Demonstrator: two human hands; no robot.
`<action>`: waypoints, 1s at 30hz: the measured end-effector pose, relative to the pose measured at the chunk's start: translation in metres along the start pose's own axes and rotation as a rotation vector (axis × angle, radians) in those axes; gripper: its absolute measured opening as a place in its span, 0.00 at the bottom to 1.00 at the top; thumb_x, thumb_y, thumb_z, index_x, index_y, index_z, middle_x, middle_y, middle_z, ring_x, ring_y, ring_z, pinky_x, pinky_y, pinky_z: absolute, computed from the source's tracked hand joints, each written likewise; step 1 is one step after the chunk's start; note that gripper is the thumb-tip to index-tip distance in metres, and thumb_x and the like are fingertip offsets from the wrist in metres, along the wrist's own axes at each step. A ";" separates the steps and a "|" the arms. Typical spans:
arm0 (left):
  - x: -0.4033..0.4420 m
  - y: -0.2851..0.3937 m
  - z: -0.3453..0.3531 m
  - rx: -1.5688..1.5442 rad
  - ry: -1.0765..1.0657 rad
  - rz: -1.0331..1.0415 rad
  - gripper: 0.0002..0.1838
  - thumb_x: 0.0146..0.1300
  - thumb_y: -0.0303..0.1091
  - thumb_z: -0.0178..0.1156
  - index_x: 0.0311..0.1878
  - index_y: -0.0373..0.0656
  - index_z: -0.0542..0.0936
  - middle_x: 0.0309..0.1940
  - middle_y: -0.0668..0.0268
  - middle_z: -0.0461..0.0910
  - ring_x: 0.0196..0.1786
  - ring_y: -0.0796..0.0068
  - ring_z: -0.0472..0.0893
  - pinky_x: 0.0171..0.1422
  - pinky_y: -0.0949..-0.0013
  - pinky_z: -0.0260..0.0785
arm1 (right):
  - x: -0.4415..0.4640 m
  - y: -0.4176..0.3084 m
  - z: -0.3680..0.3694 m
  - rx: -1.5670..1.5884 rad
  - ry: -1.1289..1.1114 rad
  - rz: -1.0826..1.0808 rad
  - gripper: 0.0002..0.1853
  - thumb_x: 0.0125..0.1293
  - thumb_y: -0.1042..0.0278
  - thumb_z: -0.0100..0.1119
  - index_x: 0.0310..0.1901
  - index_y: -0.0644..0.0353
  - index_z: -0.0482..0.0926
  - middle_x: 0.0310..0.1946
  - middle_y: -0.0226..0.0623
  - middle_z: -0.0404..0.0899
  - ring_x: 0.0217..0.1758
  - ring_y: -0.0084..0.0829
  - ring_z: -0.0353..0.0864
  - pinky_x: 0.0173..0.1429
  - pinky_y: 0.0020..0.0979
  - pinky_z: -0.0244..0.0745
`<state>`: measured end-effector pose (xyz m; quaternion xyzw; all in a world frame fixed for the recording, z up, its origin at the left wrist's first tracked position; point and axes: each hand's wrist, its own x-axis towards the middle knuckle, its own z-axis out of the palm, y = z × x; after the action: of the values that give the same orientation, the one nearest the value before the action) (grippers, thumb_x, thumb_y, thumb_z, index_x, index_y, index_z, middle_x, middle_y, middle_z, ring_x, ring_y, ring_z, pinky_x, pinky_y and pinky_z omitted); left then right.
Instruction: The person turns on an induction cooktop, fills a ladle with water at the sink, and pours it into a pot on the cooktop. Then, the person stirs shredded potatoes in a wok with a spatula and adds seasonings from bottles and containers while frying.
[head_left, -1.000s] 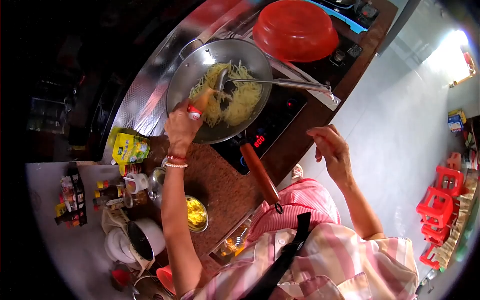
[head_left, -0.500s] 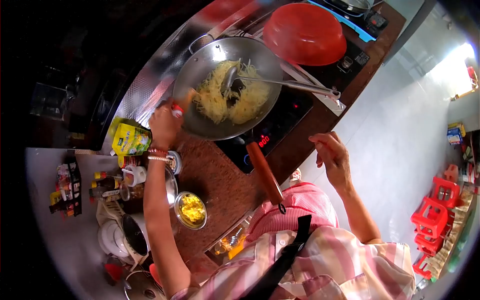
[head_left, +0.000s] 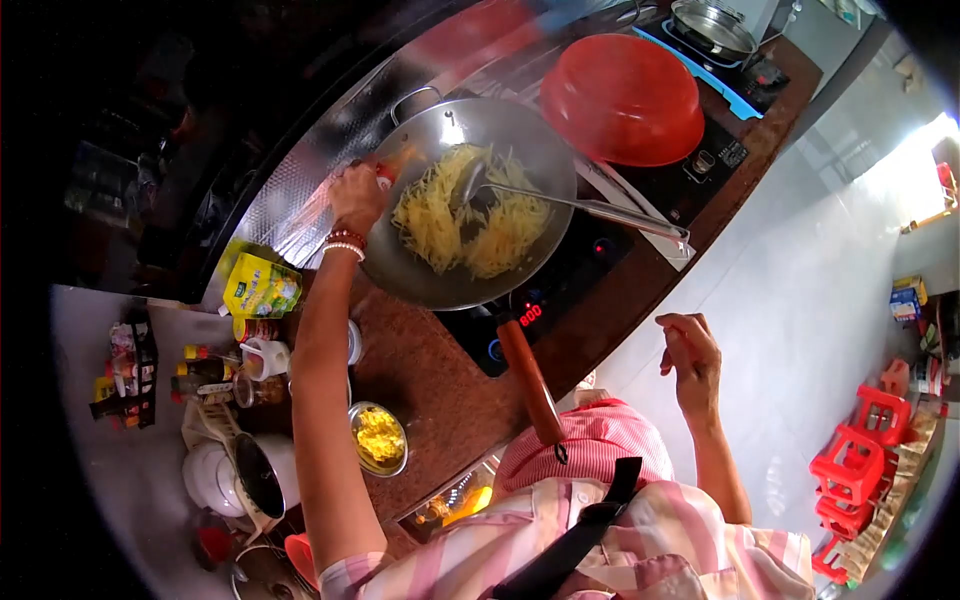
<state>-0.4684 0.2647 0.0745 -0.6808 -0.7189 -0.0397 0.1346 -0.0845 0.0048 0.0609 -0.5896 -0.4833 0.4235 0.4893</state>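
In the head view, my left hand [head_left: 357, 197] is closed around a small bottle [head_left: 398, 160] with a red and white part and an orange-brown end, tilted at the wok's left rim; most of it is hidden by my fingers. Pale yellow shreds [head_left: 430, 222] lie in the steel wok [head_left: 400, 275], which sits on the induction cooker [head_left: 603, 246]. A long-handled ladle [head_left: 590, 206] rests in the shreds, its handle over the right rim. My right hand [head_left: 692, 355] hangs in the air right of the wok's wooden handle [head_left: 528, 380], fingers loosely bent and apart, with nothing visible in it.
An upturned red basin [head_left: 625, 100] is behind the wok on the right. A bowl of yellow food [head_left: 380, 438] and a yellow pouch [head_left: 262, 287] are on the counter at left. Another pan [head_left: 715, 30] stands at the far end. Red stools [head_left: 848, 465] are on the floor.
My left hand has moved up along the wok's left rim with the bottle. My right hand is slightly lower and farther right, its fingers bent more. The whole view has shifted a little.
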 end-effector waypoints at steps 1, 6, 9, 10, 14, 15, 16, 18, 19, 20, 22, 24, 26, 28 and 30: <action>0.002 0.002 0.002 -0.005 0.011 0.011 0.17 0.49 0.38 0.61 0.45 0.49 0.76 0.37 0.55 0.79 0.40 0.56 0.80 0.43 0.58 0.73 | 0.001 0.000 -0.001 0.002 0.016 -0.006 0.08 0.65 0.74 0.46 0.41 0.65 0.76 0.33 0.31 0.68 0.23 0.17 0.68 0.25 0.18 0.66; 0.003 -0.002 0.013 -0.037 0.025 -0.030 0.19 0.43 0.35 0.65 0.42 0.49 0.76 0.36 0.58 0.80 0.39 0.55 0.80 0.40 0.58 0.72 | 0.004 0.003 -0.003 0.002 0.031 -0.009 0.09 0.65 0.75 0.46 0.40 0.66 0.76 0.33 0.32 0.68 0.20 0.17 0.67 0.23 0.18 0.64; -0.014 -0.002 0.000 -0.120 0.014 -0.068 0.21 0.42 0.36 0.66 0.43 0.50 0.76 0.36 0.57 0.80 0.39 0.55 0.79 0.41 0.58 0.72 | 0.007 0.003 0.001 0.015 -0.007 -0.001 0.08 0.65 0.75 0.46 0.41 0.66 0.76 0.33 0.31 0.67 0.22 0.17 0.68 0.24 0.18 0.65; -0.022 -0.008 0.000 -0.138 0.001 -0.051 0.22 0.42 0.38 0.66 0.44 0.51 0.76 0.35 0.57 0.80 0.39 0.55 0.79 0.41 0.57 0.72 | 0.008 0.002 0.002 0.019 -0.027 0.001 0.08 0.65 0.75 0.46 0.41 0.66 0.76 0.33 0.31 0.67 0.23 0.17 0.68 0.25 0.19 0.66; -0.059 -0.015 -0.025 -0.186 -0.009 0.005 0.23 0.40 0.36 0.66 0.45 0.52 0.75 0.33 0.56 0.80 0.38 0.53 0.79 0.41 0.56 0.72 | 0.011 -0.003 0.014 -0.033 -0.065 -0.021 0.08 0.64 0.74 0.48 0.42 0.63 0.76 0.32 0.30 0.67 0.24 0.18 0.68 0.26 0.19 0.66; -0.069 -0.010 -0.032 -0.189 -0.027 0.021 0.23 0.40 0.36 0.66 0.45 0.52 0.75 0.33 0.56 0.80 0.38 0.53 0.79 0.41 0.56 0.72 | 0.011 -0.004 0.017 -0.032 -0.080 -0.017 0.08 0.64 0.74 0.49 0.42 0.63 0.76 0.32 0.30 0.67 0.24 0.18 0.68 0.26 0.19 0.67; -0.076 -0.008 -0.036 -0.235 -0.022 0.110 0.22 0.41 0.34 0.65 0.44 0.52 0.75 0.33 0.56 0.80 0.37 0.52 0.79 0.41 0.56 0.72 | 0.011 -0.004 0.021 -0.030 -0.096 -0.014 0.08 0.64 0.73 0.49 0.42 0.62 0.76 0.32 0.30 0.67 0.25 0.18 0.68 0.26 0.19 0.67; -0.087 0.002 -0.048 -0.306 -0.030 0.055 0.22 0.41 0.34 0.66 0.44 0.51 0.75 0.33 0.56 0.80 0.38 0.53 0.79 0.41 0.56 0.72 | 0.011 -0.005 0.030 -0.008 -0.132 -0.017 0.08 0.64 0.72 0.50 0.42 0.61 0.76 0.32 0.31 0.66 0.28 0.19 0.68 0.28 0.20 0.67; -0.091 0.008 -0.054 -0.341 -0.033 0.029 0.22 0.41 0.33 0.66 0.45 0.51 0.75 0.33 0.56 0.80 0.38 0.53 0.79 0.41 0.56 0.72 | 0.009 -0.005 0.034 -0.008 -0.145 -0.023 0.08 0.64 0.72 0.50 0.42 0.61 0.76 0.31 0.31 0.66 0.29 0.20 0.68 0.28 0.21 0.66; -0.095 0.017 -0.059 -0.193 -0.165 0.106 0.24 0.40 0.32 0.67 0.45 0.50 0.74 0.36 0.58 0.79 0.40 0.54 0.78 0.41 0.57 0.72 | 0.008 -0.005 0.038 -0.011 -0.160 -0.029 0.08 0.64 0.72 0.50 0.42 0.61 0.76 0.31 0.31 0.66 0.30 0.21 0.68 0.29 0.22 0.66; -0.104 0.021 -0.048 -0.284 -0.064 0.265 0.26 0.38 0.29 0.67 0.46 0.48 0.74 0.40 0.59 0.78 0.41 0.54 0.78 0.41 0.57 0.72 | 0.006 -0.004 0.042 -0.071 -0.193 -0.076 0.08 0.63 0.73 0.50 0.41 0.60 0.76 0.30 0.33 0.66 0.31 0.25 0.67 0.31 0.26 0.65; -0.104 0.022 -0.048 -0.300 -0.035 0.249 0.26 0.38 0.29 0.67 0.46 0.47 0.74 0.40 0.60 0.78 0.41 0.54 0.78 0.41 0.57 0.72 | 0.005 -0.006 0.043 -0.086 -0.171 -0.109 0.08 0.63 0.73 0.50 0.41 0.60 0.77 0.30 0.34 0.66 0.31 0.26 0.67 0.32 0.27 0.65; -0.107 0.022 -0.048 -0.307 -0.032 0.230 0.26 0.39 0.30 0.68 0.46 0.46 0.74 0.38 0.60 0.79 0.41 0.53 0.78 0.41 0.57 0.72 | -0.002 -0.006 0.043 -0.088 -0.161 -0.103 0.08 0.63 0.73 0.50 0.42 0.59 0.76 0.29 0.33 0.66 0.30 0.25 0.67 0.31 0.26 0.65; -0.111 0.022 -0.051 -0.395 -0.081 0.149 0.26 0.39 0.31 0.68 0.46 0.43 0.74 0.36 0.59 0.79 0.39 0.55 0.79 0.40 0.59 0.72 | -0.004 -0.008 0.041 -0.074 -0.177 -0.084 0.09 0.63 0.73 0.50 0.44 0.59 0.76 0.29 0.32 0.66 0.29 0.23 0.68 0.30 0.23 0.65; -0.115 0.015 -0.048 -0.576 -0.105 0.097 0.26 0.39 0.32 0.69 0.46 0.40 0.74 0.33 0.59 0.80 0.36 0.61 0.80 0.39 0.63 0.72 | -0.003 -0.014 0.044 -0.015 -0.203 -0.056 0.11 0.63 0.73 0.50 0.46 0.59 0.76 0.29 0.30 0.67 0.29 0.21 0.68 0.29 0.21 0.66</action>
<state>-0.4428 0.1425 0.0898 -0.7258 -0.6505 -0.2003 -0.1000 -0.1297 0.0098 0.0675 -0.5336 -0.5499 0.4637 0.4449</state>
